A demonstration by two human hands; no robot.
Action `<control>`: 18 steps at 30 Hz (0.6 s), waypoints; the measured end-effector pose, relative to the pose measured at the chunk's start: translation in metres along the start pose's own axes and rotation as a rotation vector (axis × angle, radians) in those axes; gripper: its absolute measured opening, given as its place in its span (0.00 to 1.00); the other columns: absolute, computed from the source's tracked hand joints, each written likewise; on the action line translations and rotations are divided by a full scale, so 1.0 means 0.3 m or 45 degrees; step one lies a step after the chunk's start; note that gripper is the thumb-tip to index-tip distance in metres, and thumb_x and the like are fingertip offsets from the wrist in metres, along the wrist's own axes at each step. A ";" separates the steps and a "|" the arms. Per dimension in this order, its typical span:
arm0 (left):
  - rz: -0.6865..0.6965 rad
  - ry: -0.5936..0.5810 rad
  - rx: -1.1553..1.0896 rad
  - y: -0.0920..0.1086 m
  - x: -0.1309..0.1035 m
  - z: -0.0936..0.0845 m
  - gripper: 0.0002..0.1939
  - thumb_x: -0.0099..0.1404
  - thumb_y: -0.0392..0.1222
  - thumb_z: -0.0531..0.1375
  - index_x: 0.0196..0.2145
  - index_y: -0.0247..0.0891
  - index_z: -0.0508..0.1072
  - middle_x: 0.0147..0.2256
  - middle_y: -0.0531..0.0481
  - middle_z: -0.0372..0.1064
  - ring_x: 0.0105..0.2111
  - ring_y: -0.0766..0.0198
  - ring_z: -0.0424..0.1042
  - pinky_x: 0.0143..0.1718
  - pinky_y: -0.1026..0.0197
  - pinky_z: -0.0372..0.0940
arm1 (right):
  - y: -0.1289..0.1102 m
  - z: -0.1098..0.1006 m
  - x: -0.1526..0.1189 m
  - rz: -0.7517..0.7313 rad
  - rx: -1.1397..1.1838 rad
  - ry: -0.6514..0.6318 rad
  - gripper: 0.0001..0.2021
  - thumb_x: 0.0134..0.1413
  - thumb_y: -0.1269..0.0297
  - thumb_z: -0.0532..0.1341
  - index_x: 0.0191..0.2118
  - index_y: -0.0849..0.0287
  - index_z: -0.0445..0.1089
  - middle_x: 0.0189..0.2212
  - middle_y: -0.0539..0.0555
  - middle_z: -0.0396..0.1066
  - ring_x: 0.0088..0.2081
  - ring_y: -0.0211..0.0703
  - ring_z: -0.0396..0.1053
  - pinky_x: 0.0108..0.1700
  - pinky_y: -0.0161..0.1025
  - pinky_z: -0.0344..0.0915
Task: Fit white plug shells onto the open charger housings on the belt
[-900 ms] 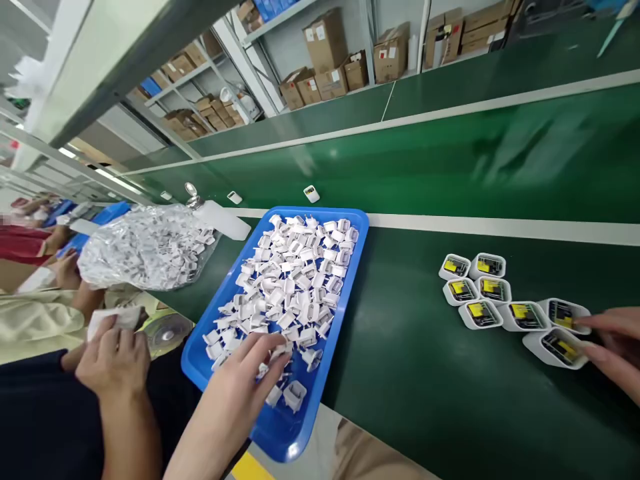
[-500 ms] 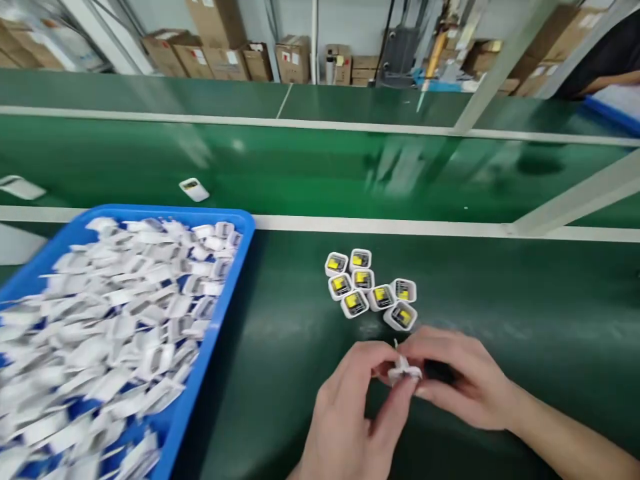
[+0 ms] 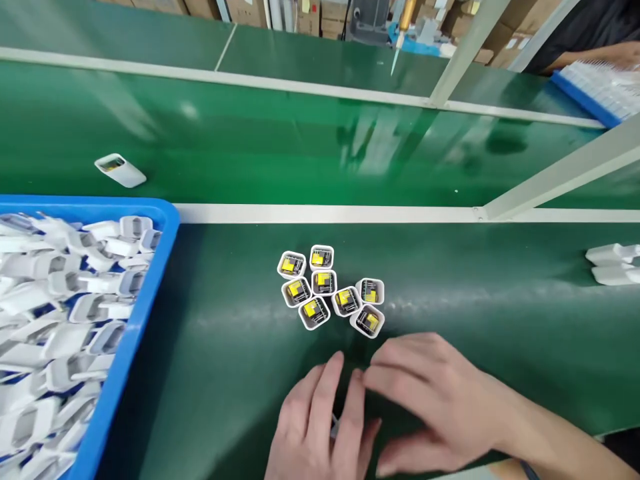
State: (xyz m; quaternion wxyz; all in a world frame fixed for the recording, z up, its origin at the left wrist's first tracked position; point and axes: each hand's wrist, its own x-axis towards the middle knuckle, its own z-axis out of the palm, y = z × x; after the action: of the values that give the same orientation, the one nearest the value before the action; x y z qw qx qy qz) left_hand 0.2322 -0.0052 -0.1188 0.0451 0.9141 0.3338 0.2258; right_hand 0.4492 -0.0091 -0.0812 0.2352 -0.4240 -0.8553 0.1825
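Your dark green workbench spans the foreground. At six o'clock your left hand lies palm-down, fingers slightly spread over a mostly hidden white piece, grip unclear; your right hand is open and empty, thumb parted, fingertips near the left's. Eight charger housings stand toward twelve, a blue tray at nine. Beyond run a bright green strip, then cardboard boxes.
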 end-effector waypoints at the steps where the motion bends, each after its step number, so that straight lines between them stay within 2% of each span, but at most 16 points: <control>1: -0.025 -0.039 0.064 -0.008 -0.033 0.008 0.18 0.68 0.42 0.60 0.53 0.31 0.69 0.52 0.33 0.69 0.47 0.46 0.72 0.43 0.48 0.73 | -0.012 0.013 0.003 -0.021 -0.037 -0.100 0.22 0.69 0.45 0.51 0.45 0.62 0.68 0.31 0.53 0.70 0.28 0.40 0.64 0.29 0.41 0.60; 4: -0.075 -0.100 0.078 -0.027 -0.099 0.035 0.18 0.69 0.44 0.58 0.51 0.29 0.68 0.47 0.34 0.69 0.43 0.51 0.73 0.39 0.52 0.74 | -0.040 0.065 0.011 -0.048 -0.124 -0.268 0.21 0.69 0.46 0.52 0.45 0.61 0.70 0.28 0.51 0.69 0.27 0.41 0.62 0.27 0.42 0.57; 7: -0.042 -0.058 0.030 -0.019 -0.112 0.066 0.17 0.70 0.41 0.57 0.54 0.30 0.66 0.49 0.35 0.67 0.43 0.54 0.74 0.40 0.57 0.75 | -0.050 0.093 0.017 -0.053 -0.127 -0.238 0.17 0.68 0.51 0.56 0.41 0.61 0.72 0.30 0.52 0.71 0.28 0.41 0.64 0.30 0.41 0.62; 11: -0.185 0.104 -0.084 0.042 -0.078 0.094 0.22 0.69 0.33 0.53 0.60 0.34 0.64 0.53 0.33 0.63 0.45 0.52 0.74 0.40 0.55 0.75 | -0.044 0.079 0.017 -0.046 -0.003 -0.205 0.10 0.65 0.55 0.61 0.39 0.55 0.74 0.34 0.51 0.73 0.32 0.41 0.68 0.34 0.38 0.65; 13: -0.227 0.189 -0.201 0.075 -0.049 0.095 0.23 0.70 0.31 0.51 0.61 0.36 0.64 0.52 0.36 0.62 0.44 0.54 0.74 0.37 0.57 0.75 | -0.037 0.066 0.019 -0.034 0.138 -0.229 0.08 0.64 0.56 0.63 0.38 0.54 0.74 0.34 0.50 0.73 0.32 0.40 0.69 0.34 0.37 0.65; 15: -0.176 0.278 -0.306 0.095 -0.016 0.083 0.21 0.70 0.32 0.52 0.59 0.37 0.66 0.49 0.39 0.60 0.43 0.57 0.73 0.36 0.60 0.74 | -0.031 0.055 0.023 0.015 0.346 -0.295 0.05 0.61 0.60 0.65 0.39 0.55 0.74 0.35 0.48 0.74 0.33 0.39 0.69 0.34 0.35 0.66; 18: -0.041 0.337 -0.318 0.093 0.029 0.042 0.19 0.71 0.41 0.56 0.57 0.40 0.67 0.51 0.39 0.58 0.47 0.53 0.71 0.40 0.55 0.75 | -0.019 0.031 0.024 0.105 0.637 -0.335 0.06 0.57 0.67 0.68 0.40 0.56 0.73 0.37 0.46 0.75 0.38 0.35 0.72 0.36 0.29 0.68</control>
State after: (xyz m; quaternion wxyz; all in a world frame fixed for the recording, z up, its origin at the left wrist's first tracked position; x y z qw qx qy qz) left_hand 0.2601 -0.0205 -0.1201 0.1176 0.8582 0.3206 0.3832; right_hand 0.4366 -0.0076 -0.0841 0.2118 -0.3597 -0.7890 0.4508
